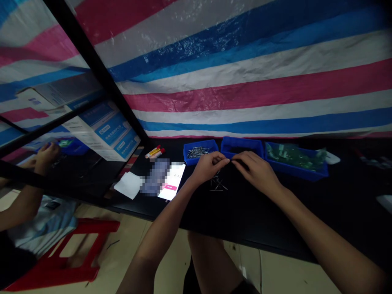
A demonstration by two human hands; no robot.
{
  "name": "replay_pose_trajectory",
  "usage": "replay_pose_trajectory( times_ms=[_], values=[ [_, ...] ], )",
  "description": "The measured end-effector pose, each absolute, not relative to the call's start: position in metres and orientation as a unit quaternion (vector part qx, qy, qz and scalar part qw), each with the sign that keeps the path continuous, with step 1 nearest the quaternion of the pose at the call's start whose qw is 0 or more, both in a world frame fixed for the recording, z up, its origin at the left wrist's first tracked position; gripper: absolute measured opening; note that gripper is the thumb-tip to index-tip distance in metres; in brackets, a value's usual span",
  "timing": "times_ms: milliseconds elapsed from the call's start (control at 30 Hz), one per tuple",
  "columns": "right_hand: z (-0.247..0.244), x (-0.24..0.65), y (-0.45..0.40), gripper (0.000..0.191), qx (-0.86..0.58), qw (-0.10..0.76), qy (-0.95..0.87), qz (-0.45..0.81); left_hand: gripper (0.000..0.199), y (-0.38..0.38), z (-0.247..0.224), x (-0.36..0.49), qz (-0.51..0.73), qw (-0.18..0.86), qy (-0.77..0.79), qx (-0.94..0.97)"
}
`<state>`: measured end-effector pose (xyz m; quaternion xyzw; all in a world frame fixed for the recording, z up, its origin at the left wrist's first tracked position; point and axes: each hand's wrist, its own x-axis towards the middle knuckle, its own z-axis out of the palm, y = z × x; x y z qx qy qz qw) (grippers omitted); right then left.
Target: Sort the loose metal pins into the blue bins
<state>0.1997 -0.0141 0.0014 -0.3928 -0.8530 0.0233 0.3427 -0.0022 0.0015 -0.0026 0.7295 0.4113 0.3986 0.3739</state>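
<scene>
My left hand (211, 165) and my right hand (252, 168) face each other above the black table, fingertips nearly touching. Both are pinched closed; whatever lies between the fingertips is too small to make out. Just behind my left hand sits a blue bin (185, 153) holding many thin metal pins (197, 152). A second blue bin (241, 143), dark inside, stands behind the fingertips. Below my hands, several loose metal pins (218, 183) lie crossed on the table. To the right of my right hand, a long blue bin (306, 174) contains green-tinted clear plastic pieces (294, 157).
Left on the table (232, 212) are a lit phone (173, 181), a white paper (128, 185) and small red-and-yellow tubes (155, 152). Beyond a black frame bar (101, 73) are cartons (107, 126), a red stool (92, 249) and another person's arms (27, 200). Striped sheeting hangs behind.
</scene>
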Motion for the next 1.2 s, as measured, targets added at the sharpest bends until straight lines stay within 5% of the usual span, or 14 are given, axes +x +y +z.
replay_pose_trajectory(
  times_ms=[333,600,767,1033,1200],
  values=[
    [0.001,0.219,-0.001,0.023,-0.508,0.371,-0.773,-0.083,0.035,-0.002,-0.001,0.0,0.372,0.358,0.431,0.74],
    [-0.009,0.233,0.008,0.03,-0.621,0.296,-0.716,-0.119,0.033,-0.006,0.003,-0.001,0.303,0.302,0.427,0.797],
    [-0.005,0.223,0.007,0.028,-0.531,0.303,-0.786,-0.097,0.034,-0.005,0.005,-0.001,0.296,0.279,0.438,0.802],
    [-0.019,0.205,-0.001,0.026,-0.349,0.181,-0.917,0.063,0.031,-0.002,0.001,-0.001,0.313,0.234,0.453,0.801],
    [-0.035,0.195,-0.002,0.008,-0.34,0.171,-0.923,0.058,0.03,-0.001,-0.001,-0.001,0.318,0.226,0.458,0.799]
  ],
)
